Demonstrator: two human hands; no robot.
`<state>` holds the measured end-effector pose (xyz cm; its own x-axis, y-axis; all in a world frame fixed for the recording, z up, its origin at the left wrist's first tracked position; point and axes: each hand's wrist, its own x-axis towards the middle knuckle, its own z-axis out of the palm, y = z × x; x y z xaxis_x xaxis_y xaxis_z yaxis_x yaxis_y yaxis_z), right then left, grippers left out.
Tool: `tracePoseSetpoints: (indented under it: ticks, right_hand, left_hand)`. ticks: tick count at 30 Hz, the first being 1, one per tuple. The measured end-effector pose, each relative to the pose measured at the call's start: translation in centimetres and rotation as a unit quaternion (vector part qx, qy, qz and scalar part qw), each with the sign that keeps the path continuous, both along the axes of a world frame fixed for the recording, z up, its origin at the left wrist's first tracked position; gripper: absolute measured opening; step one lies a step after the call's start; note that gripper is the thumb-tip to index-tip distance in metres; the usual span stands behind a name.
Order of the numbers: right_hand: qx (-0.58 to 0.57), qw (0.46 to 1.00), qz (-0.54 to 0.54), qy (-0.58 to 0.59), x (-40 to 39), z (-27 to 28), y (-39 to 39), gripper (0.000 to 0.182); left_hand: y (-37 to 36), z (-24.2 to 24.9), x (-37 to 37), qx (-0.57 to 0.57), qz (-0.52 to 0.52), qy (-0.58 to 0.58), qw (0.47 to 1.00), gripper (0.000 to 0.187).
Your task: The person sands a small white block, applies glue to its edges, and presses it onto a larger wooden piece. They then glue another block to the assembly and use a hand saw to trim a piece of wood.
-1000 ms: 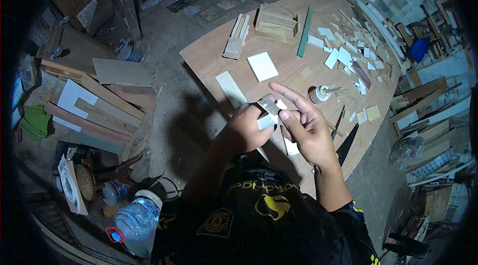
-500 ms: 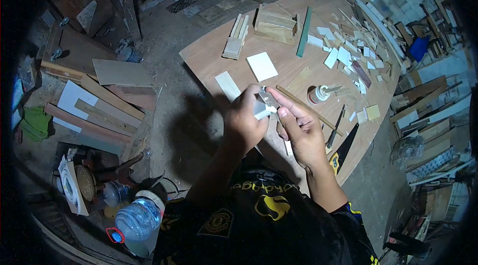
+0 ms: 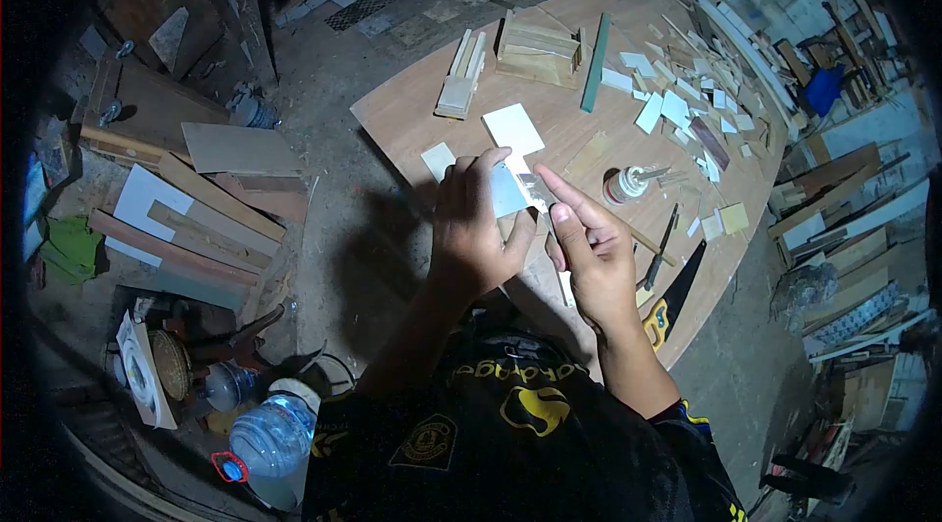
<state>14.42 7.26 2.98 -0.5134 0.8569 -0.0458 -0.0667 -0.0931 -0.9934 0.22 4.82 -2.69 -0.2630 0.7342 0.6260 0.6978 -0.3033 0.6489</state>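
My left hand (image 3: 476, 233) is closed around a small white board piece (image 3: 506, 192), its fingers curled over the far edge and the thumb below. My right hand (image 3: 597, 252) grips what looks like a putty knife (image 3: 536, 190), thumb on top and forefinger stretched along it. The flat grey blade lies against the board's right edge, and a pale end shows below the palm. Under the hands is the wooden table (image 3: 412, 95). Beyond them lie a square white board (image 3: 513, 130) and another white piece (image 3: 438, 162), partly covered by my left hand.
An open glue jar (image 3: 624, 186) with a stick across it stands right of my hands. A yellow-handled saw (image 3: 677, 296) lies near the table's right edge. Scattered offcuts (image 3: 677, 110), a green strip (image 3: 596, 61) and a wooden box-like piece (image 3: 538, 51) sit farther back.
My left hand has turned the board piece so its broad white face shows more. The blade has shifted slightly along the edge, still in my right hand.
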Motion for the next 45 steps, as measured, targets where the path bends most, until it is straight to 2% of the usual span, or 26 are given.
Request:
tracePoseSetpoints:
  ticks: [7,13,25,28,30,34,37,39,40,41,43,44,45]
  right_hand:
    - [0.028,1.000,-0.007,0.004,0.0,-0.6,-0.2,0.036]
    - [0.051,0.998,0.006,-0.038,0.1,-0.8,0.1,0.035]
    - [0.078,0.995,-0.022,-0.052,0.5,-0.8,0.2,0.033]
    - [0.029,0.998,-0.001,-0.054,1.0,-0.8,0.4,0.033]
    - [0.042,0.997,0.006,-0.068,1.0,-0.8,0.6,0.033]
    - [0.075,0.992,0.004,-0.098,1.1,-0.4,0.7,0.032]
    - [0.009,0.988,0.010,-0.156,1.3,-0.3,0.3,0.031]
    - [0.148,0.985,0.057,-0.061,1.0,-1.6,-0.6,0.030]
    - [0.228,0.969,0.066,-0.072,0.8,-2.3,-1.0,0.034]
    - [0.229,0.969,0.064,-0.073,1.2,-1.9,-1.7,0.034]
    - [0.100,0.994,-0.047,-0.008,1.8,0.5,-2.7,0.041]
    - [0.075,0.996,-0.047,0.019,2.5,1.1,-2.2,0.049]
    - [0.073,0.996,-0.048,0.020,2.7,1.4,-1.9,0.049]
  left_hand:
    - [0.1,-0.9,0.2,-0.037,-0.003,-0.021,0.999,0.064]
    - [-0.3,-1.0,-0.2,-0.034,0.022,0.010,0.999,0.066]
    - [-0.8,-1.8,0.8,-0.093,-0.064,-0.054,0.992,0.060]
    - [-1.0,-1.8,0.8,-0.104,-0.095,-0.086,0.986,0.060]
    - [-1.0,-1.7,0.5,-0.130,-0.123,-0.057,0.982,0.061]
    - [-1.1,-1.5,0.3,-0.110,-0.106,-0.022,0.988,0.062]
    - [-0.7,-1.3,-0.2,-0.127,-0.065,0.007,0.990,0.062]
    - [0.1,-2.6,-0.9,-0.059,0.002,0.052,0.997,0.058]
    - [0.8,-3.8,-1.7,-0.060,-0.058,-0.060,0.995,0.054]
    - [0.8,-4.6,-1.7,-0.060,-0.059,-0.060,0.995,0.054]
    - [0.4,-1.3,-1.7,-0.001,-0.004,-0.027,1.000,0.050]
    - [0.1,-1.2,-1.4,-0.020,-0.024,-0.090,0.995,0.048]
    - [-0.2,-1.3,-1.3,-0.022,-0.024,-0.089,0.995,0.048]
